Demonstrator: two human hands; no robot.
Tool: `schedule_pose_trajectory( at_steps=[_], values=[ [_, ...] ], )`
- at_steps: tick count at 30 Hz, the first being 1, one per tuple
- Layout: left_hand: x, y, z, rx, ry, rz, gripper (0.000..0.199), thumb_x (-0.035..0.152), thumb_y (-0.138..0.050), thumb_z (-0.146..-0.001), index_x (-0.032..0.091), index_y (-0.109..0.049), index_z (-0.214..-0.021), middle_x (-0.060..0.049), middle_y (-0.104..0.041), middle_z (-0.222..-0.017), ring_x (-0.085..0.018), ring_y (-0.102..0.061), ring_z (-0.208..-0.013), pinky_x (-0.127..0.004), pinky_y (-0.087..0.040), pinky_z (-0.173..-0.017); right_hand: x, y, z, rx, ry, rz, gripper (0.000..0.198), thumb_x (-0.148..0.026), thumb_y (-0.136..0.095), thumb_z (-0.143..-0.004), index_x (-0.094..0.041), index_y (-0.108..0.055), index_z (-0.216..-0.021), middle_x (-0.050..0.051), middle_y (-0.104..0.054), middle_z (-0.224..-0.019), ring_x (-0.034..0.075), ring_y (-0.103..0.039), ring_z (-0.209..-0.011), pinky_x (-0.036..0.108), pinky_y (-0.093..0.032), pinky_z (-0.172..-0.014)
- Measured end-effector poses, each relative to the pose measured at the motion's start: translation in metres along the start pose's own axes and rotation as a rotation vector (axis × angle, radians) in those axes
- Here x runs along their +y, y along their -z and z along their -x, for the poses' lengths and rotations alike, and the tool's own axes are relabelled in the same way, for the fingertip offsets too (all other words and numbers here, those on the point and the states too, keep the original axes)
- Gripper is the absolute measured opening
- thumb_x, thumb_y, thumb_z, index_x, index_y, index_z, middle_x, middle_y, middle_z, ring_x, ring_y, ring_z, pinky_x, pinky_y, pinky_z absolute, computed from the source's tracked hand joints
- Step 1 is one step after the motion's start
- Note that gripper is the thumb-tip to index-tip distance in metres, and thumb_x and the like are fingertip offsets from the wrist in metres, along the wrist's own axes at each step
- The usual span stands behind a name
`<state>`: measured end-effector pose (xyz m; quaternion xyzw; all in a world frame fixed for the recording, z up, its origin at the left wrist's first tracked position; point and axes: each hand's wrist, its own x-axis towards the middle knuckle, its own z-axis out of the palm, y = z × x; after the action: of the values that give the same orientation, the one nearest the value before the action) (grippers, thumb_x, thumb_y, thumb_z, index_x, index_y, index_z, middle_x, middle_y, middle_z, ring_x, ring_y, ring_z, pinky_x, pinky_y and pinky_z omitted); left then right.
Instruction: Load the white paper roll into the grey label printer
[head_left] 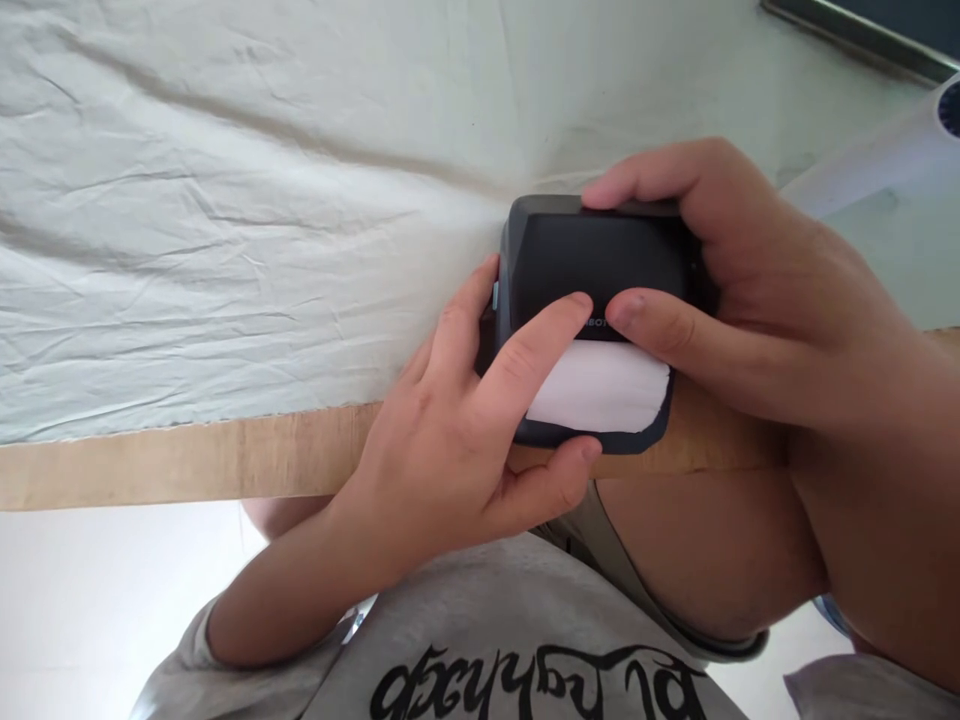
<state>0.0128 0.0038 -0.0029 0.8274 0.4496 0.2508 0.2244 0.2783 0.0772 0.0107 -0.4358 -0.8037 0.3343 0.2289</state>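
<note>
A small black label printer (pixel 600 255), with rounded corners and partly covered lettering, is held over the table's front edge. White paper (pixel 607 388) covers the part of it nearest my body. My left hand (pixel 465 410) grips the printer's left side, index fingertip on the black top and thumb at the near edge. From the right, my right hand (pixel 750 270) wraps round the printer, with the thumb on top beside the lettering and fingers over the far edge. The printer's underside and the ends of some fingers are hidden.
A wrinkled pale cloth (pixel 247 220) covers the table, leaving a bare wooden edge (pixel 187 460) at the front. To the right lies a white tube (pixel 862 160) with a dark end. A dark object with a metallic rim (pixel 862 40) is at the upper right.
</note>
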Motion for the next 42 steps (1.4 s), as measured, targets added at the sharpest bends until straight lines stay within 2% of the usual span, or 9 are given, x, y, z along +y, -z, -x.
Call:
schedule_pose_trajectory(
  at_steps=[5, 9, 18, 22, 26, 31, 34, 38, 42],
  values=[
    [0.001, 0.0, 0.001, -0.017, -0.002, 0.005, 0.066, 0.054, -0.063, -0.119, 0.026, -0.05, -0.178, -0.028, -0.05, -0.187, -0.052, -0.062, -0.171, -0.07, -0.068, -0.126, -0.006, 0.002, 0.0, -0.025, 0.033, 0.028, 0.042, -0.058, -0.053, -0.123, -0.034, -0.057, -0.157, 0.001, -0.068, -0.155, 0.017, -0.071, -0.137, 0.048, -0.067, -0.127],
    [-0.001, 0.002, 0.002, -0.037, 0.0, 0.031, 0.068, 0.056, -0.066, -0.117, 0.033, -0.049, -0.179, -0.022, -0.051, -0.19, -0.048, -0.056, -0.177, -0.068, -0.068, -0.129, -0.007, 0.001, 0.004, -0.019, 0.039, 0.007, 0.041, -0.062, -0.055, -0.122, -0.04, -0.054, -0.156, -0.002, -0.068, -0.153, 0.016, -0.071, -0.133, 0.047, -0.07, -0.119],
    [0.0, 0.001, 0.001, -0.035, 0.012, 0.028, 0.067, 0.056, -0.065, -0.116, 0.033, -0.054, -0.178, -0.019, -0.057, -0.187, -0.048, -0.055, -0.178, -0.068, -0.068, -0.131, -0.012, 0.005, 0.006, 0.002, -0.103, -0.005, 0.044, -0.074, -0.059, -0.116, -0.049, -0.06, -0.152, -0.001, -0.066, -0.152, 0.018, -0.068, -0.133, 0.042, -0.07, -0.123],
    [0.001, -0.006, 0.001, 0.06, -0.026, -0.007, 0.063, 0.054, -0.058, -0.118, 0.029, -0.055, -0.176, -0.023, -0.052, -0.188, -0.049, -0.063, -0.171, -0.068, -0.071, -0.126, -0.013, 0.004, 0.008, -0.002, -0.044, 0.019, 0.041, -0.065, -0.056, -0.122, -0.045, -0.059, -0.157, -0.003, -0.066, -0.155, 0.015, -0.068, -0.137, 0.038, -0.067, -0.122],
    [0.005, -0.011, 0.002, 0.108, -0.022, 0.023, 0.065, 0.051, -0.068, -0.113, 0.025, -0.058, -0.172, -0.022, -0.041, -0.194, -0.053, -0.064, -0.169, -0.068, -0.072, -0.125, -0.01, 0.002, 0.007, 0.03, 0.08, 0.073, 0.041, -0.051, -0.051, -0.126, -0.042, -0.061, -0.164, -0.004, -0.069, -0.158, 0.013, -0.069, -0.143, 0.036, -0.063, -0.128],
    [0.012, -0.005, 0.006, 0.051, 0.012, -0.098, 0.066, 0.042, -0.074, -0.114, 0.03, -0.05, -0.174, -0.019, -0.056, -0.187, -0.045, -0.066, -0.17, -0.061, -0.071, -0.128, -0.011, 0.001, 0.009, 0.064, 0.145, 0.126, 0.045, -0.048, -0.048, -0.127, -0.04, -0.067, -0.167, -0.003, -0.069, -0.16, 0.012, -0.067, -0.151, 0.037, -0.059, -0.135],
    [0.015, -0.003, 0.009, 0.065, 0.022, -0.154, 0.06, 0.033, -0.069, -0.117, 0.03, -0.05, -0.174, -0.013, -0.06, -0.186, -0.04, -0.061, -0.174, -0.058, -0.069, -0.131, -0.018, -0.002, 0.016, 0.187, 0.032, 0.162, 0.044, -0.054, -0.049, -0.126, -0.035, -0.075, -0.157, 0.001, -0.071, -0.149, 0.017, -0.065, -0.148, 0.041, -0.061, -0.123],
    [0.013, -0.006, 0.009, 0.108, -0.033, -0.143, 0.054, 0.029, -0.068, -0.121, 0.019, -0.052, -0.173, -0.021, -0.061, -0.185, -0.039, -0.06, -0.174, -0.054, -0.064, -0.136, -0.021, -0.007, 0.024, 0.41, -0.293, 0.187, 0.055, -0.08, -0.056, -0.118, -0.032, -0.079, -0.13, 0.004, -0.066, -0.127, 0.014, -0.058, -0.106, 0.043, -0.044, -0.093],
    [0.01, -0.011, 0.01, 0.127, -0.016, -0.133, 0.081, 0.049, -0.06, -0.126, 0.024, -0.025, -0.194, -0.011, -0.061, -0.187, -0.038, -0.063, -0.17, -0.05, -0.064, -0.136, -0.012, -0.009, 0.022, 0.369, -0.291, 0.089, 0.057, -0.081, -0.06, -0.115, -0.028, -0.077, -0.13, 0.007, -0.051, -0.099, 0.01, -0.045, -0.085, 0.034, -0.033, -0.067]
  ],
)
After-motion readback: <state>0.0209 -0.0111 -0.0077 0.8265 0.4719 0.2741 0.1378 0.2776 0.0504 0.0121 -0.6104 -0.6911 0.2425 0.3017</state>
